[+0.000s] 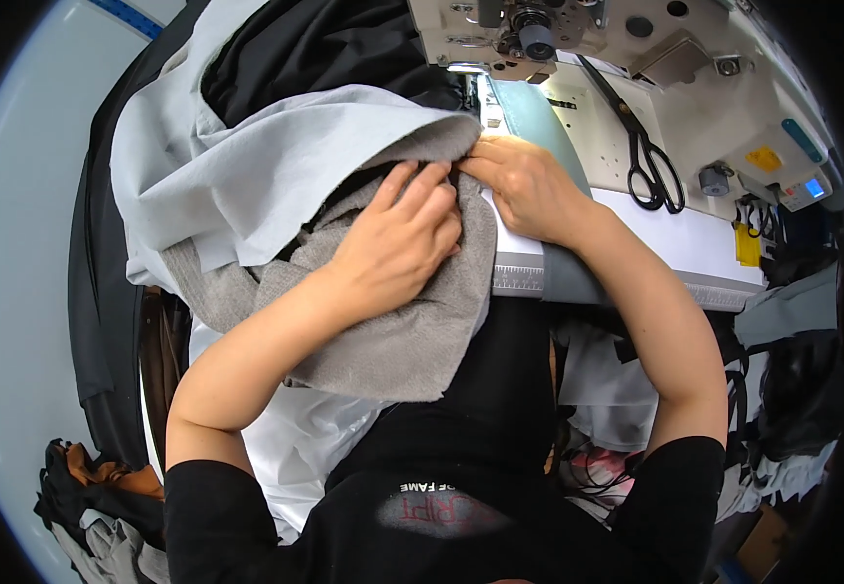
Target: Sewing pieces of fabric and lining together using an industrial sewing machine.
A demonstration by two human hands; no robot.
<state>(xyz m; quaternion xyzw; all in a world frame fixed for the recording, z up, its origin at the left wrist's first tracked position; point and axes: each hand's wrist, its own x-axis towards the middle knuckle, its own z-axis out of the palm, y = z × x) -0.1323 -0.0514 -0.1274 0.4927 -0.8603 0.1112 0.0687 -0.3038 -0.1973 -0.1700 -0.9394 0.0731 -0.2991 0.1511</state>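
A large piece of fabric, pale grey on one face (pixel 237 170) and fuzzy brown-grey on the other (pixel 393 355), lies bunched in front of a sewing machine (pixel 485 39). My left hand (pixel 398 234) rests on the fuzzy face, its fingers bent and gripping the layers near the fold. Close to the machine's needle area, my right hand (pixel 524 185) pinches the fabric's edge between thumb and fingers. The fingertips of both hands are partly hidden by cloth. Black fabric (pixel 330 54) lies behind the grey layers, to the left of the machine head.
Black-handled scissors (pixel 641 146) lie on the machine bed, right of my right hand. A pale teal strip (pixel 539 112) hangs over the bed. Along the front edge runs a ruler (pixel 519 280). A small control panel (pixel 804 190) is at right; cloth scraps (pixel 110 516) pile up lower left.
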